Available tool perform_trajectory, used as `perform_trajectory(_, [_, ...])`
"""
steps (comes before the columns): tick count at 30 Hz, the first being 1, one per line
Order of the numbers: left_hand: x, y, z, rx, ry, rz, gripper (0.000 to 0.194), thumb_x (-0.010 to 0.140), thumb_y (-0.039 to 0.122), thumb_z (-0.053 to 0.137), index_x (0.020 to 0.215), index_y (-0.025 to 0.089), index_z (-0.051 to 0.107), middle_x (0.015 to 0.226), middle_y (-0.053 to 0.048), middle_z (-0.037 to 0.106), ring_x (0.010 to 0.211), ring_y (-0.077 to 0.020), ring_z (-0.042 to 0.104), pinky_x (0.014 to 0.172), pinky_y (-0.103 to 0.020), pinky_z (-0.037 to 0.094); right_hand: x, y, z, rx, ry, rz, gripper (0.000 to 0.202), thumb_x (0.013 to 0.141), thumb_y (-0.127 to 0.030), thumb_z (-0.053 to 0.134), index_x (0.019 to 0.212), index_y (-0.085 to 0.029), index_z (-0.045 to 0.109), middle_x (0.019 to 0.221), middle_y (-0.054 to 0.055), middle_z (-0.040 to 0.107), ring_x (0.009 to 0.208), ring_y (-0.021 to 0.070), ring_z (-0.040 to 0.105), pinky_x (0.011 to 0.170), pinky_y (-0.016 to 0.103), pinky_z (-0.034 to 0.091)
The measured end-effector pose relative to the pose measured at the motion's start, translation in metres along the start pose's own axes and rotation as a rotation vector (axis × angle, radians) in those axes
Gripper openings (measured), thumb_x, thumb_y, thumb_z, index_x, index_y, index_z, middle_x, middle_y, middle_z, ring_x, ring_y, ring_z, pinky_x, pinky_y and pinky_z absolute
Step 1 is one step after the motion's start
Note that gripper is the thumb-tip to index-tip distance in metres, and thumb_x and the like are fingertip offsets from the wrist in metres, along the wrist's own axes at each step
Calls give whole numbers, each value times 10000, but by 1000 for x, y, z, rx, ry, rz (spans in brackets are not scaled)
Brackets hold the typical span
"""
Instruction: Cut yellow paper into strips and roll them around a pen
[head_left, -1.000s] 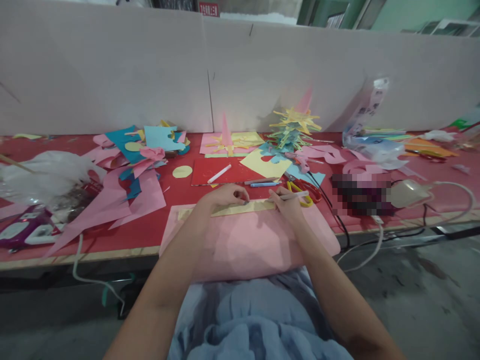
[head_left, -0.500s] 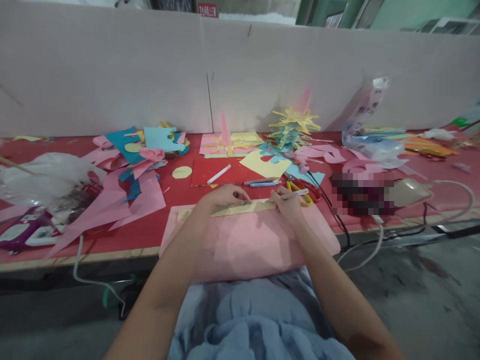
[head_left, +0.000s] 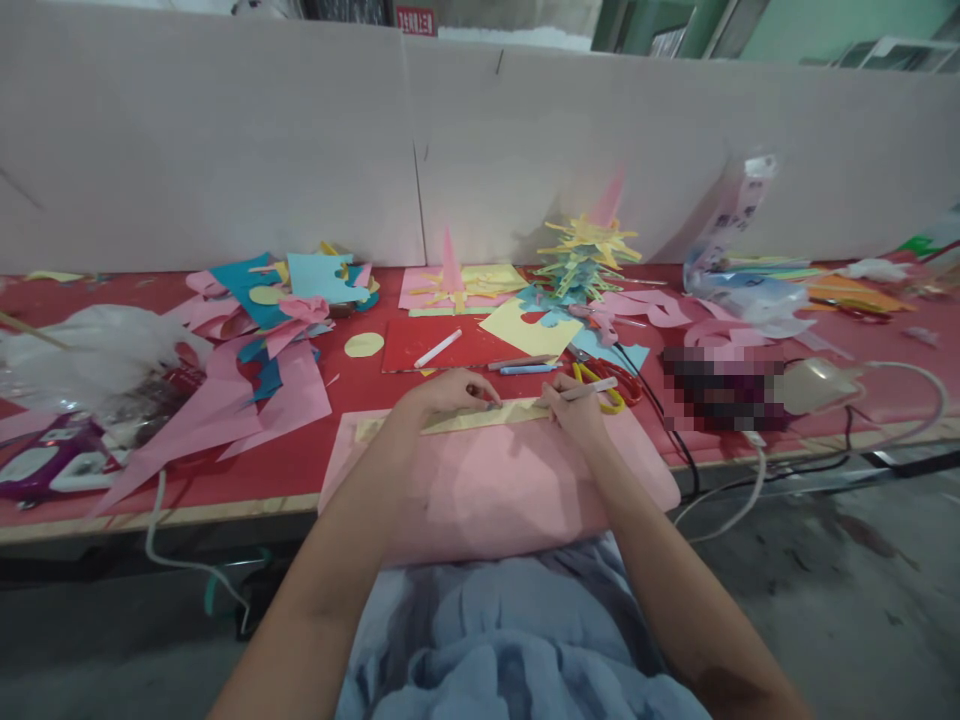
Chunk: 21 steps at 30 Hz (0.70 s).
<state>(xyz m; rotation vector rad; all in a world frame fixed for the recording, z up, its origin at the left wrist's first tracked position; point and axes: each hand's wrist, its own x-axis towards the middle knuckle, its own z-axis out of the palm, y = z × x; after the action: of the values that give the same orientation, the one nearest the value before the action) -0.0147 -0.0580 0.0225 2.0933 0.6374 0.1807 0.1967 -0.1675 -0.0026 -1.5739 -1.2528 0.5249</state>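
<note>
A narrow yellow paper strip (head_left: 442, 424) lies along the far edge of a large pink sheet (head_left: 487, 490) in front of me. My left hand (head_left: 459, 390) rests on the strip, fingers curled and their tips pressed on the paper. Something small and dark shows at those fingertips, too small to name. In my right hand (head_left: 574, 408) is a whitish pen (head_left: 592, 389), gripped like a writing tool, its tip at the strip's right part. Just beyond the hands lie a blue pen (head_left: 529, 368) and scissors (head_left: 609, 390) with yellow and red handles.
A white marker (head_left: 439, 348) lies on a red sheet (head_left: 405, 345). Pink cones with yellow paper fringes (head_left: 589, 245) stand by the white partition (head_left: 225, 140). Paper scraps (head_left: 262, 410) and a purple glue gun (head_left: 52, 460) are at left; cables (head_left: 671, 430) run at right.
Both hands stay nearly in place, the pen still at the strip. Any shift is too slight to make out.
</note>
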Motion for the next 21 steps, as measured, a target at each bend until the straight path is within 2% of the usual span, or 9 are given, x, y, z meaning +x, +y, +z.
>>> perform_trajectory(5, [0, 1, 0, 3, -1, 12, 225, 757, 210, 599, 943, 204, 725, 982, -28, 699, 890, -157, 585, 754, -237, 420, 1, 0, 0, -30, 60, -21, 282, 748, -344, 516, 537, -235, 365, 403, -46, 451, 441, 121, 414, 467, 267, 301])
perform_trajectory(12, [-1, 4, 0, 12, -5, -5, 219, 761, 209, 593, 937, 203, 725, 971, -28, 703, 874, -152, 591, 734, -232, 422, 1, 1, -1, -51, 26, -22, 270, 755, -347, 501, 544, -238, 372, 409, -46, 453, 432, 126, 411, 470, 277, 314])
perform_trajectory(21, [-1, 2, 0, 4, 4, 3, 222, 758, 217, 599, 939, 211, 727, 1001, -28, 706, 909, -154, 594, 761, -230, 424, 2, 5, 0, -82, 80, -16, 286, 732, -340, 512, 536, -235, 333, 437, -47, 433, 458, 119, 392, 463, 269, 284])
